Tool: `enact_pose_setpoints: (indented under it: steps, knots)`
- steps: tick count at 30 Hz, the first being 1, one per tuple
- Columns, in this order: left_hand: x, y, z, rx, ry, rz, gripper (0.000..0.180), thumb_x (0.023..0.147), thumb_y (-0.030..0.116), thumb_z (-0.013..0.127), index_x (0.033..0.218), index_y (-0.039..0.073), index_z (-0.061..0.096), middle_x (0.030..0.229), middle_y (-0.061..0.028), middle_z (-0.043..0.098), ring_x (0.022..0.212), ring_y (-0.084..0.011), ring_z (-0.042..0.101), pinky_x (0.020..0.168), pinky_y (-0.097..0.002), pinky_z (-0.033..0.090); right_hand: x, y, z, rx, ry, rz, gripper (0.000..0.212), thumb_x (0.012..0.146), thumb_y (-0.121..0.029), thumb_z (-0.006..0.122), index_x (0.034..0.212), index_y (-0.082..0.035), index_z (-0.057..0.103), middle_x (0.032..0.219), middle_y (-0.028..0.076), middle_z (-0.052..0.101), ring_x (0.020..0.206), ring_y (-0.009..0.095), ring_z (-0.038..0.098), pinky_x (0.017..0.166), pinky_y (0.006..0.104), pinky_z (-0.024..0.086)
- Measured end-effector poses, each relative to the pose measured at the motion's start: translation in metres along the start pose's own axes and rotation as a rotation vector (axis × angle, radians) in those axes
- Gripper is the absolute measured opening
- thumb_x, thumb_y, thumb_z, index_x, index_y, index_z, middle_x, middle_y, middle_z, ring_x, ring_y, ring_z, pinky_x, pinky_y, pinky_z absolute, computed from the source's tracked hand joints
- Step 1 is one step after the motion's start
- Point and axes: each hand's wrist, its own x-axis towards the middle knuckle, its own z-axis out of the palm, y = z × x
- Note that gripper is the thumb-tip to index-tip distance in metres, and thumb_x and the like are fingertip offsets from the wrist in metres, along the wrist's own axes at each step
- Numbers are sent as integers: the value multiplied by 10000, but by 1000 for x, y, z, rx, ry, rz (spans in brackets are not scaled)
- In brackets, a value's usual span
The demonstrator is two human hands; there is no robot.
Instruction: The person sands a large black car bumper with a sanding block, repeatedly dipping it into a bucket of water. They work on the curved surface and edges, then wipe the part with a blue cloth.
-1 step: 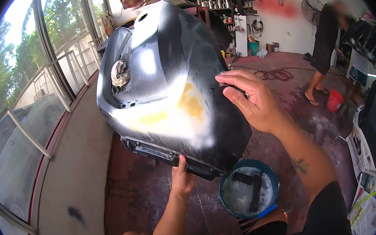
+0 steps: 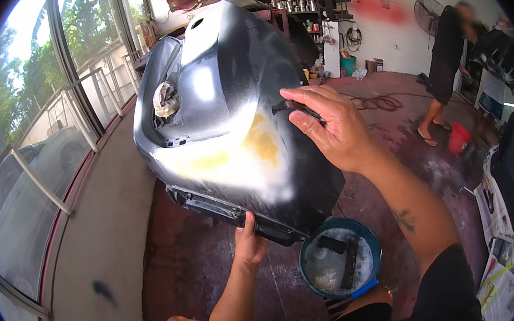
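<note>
A large car bumper (image 2: 233, 81), dark grey with whitish primer and yellow filler patches, is raised in front of me. My left hand (image 2: 250, 246) grips its lower black edge, thumb in front and the other fingers hidden behind. My right hand (image 2: 331, 124) is at the bumper's right side. Between its thumb and fingers is a dark flat piece that looks like sandpaper (image 2: 306, 111), partly hidden by the hand. A crumpled, paper-like wad (image 2: 166, 100) sits in the bumper's recess.
Below the bumper stands a teal bucket (image 2: 376, 251) of cloudy water with dark pieces in it. Newspaper-covered parts (image 2: 512, 265) line the right. Another person (image 2: 443, 56) stands at the back right near a red bucket (image 2: 458, 138). A hose (image 2: 376, 104) lies on the floor; windows run along the left.
My right hand has shifted slightly left and up along the bumper's side with the dark piece. My left hand keeps its grip on the lower edge.
</note>
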Motion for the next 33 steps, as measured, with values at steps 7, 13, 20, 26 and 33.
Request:
enact_pose_setpoints:
  steps: [7, 13, 20, 26, 33]
  knots:
    - [-2, -5, 3, -18, 19, 7, 269, 1039, 295, 735, 1225, 152, 603, 1156, 0, 685, 1097, -200, 676, 1005, -437, 565, 22, 48, 46, -643, -21, -319, 499, 1028, -413, 663, 1422, -107, 672, 1469, 28, 659, 1323, 265, 573, 1067, 460, 485]
    - [-10, 1, 15, -19, 8, 1, 350, 1038, 312, 734, 1314, 144, 600, 1240, -23, 683, 1162, -233, 670, 1043, -458, 550, -23, 12, 59, -624, -67, -273, 568, 1011, -430, 662, 1486, -120, 633, 1591, 3, 570, 1276, 267, 557, 1010, 423, 441]
    - [-4, -5, 4, -26, 5, -17, 399, 1017, 332, 759, 1333, 146, 601, 1281, -19, 674, 1211, -238, 649, 1092, -463, 520, 7, 43, 47, -655, 6, -124, 536, 999, -435, 677, 1442, -133, 679, 1537, -7, 630, 1197, 240, 581, 920, 393, 467]
    - [-4, -2, 3, -25, -28, -3, 415, 996, 337, 784, 1327, 160, 608, 1283, -10, 673, 1215, -236, 645, 1092, -456, 521, -16, 19, 57, -613, -1, -202, 487, 1009, -381, 674, 1424, -128, 689, 1518, -10, 642, 1151, 263, 584, 937, 409, 467]
    - [-3, -2, 2, 39, 0, 21, 501, 998, 396, 764, 1399, 160, 576, 1357, -39, 654, 1290, -280, 620, 1128, -529, 495, -29, 12, 53, -581, -49, -265, 495, 999, -386, 688, 1436, -153, 684, 1520, -53, 635, 1129, 238, 583, 925, 397, 466]
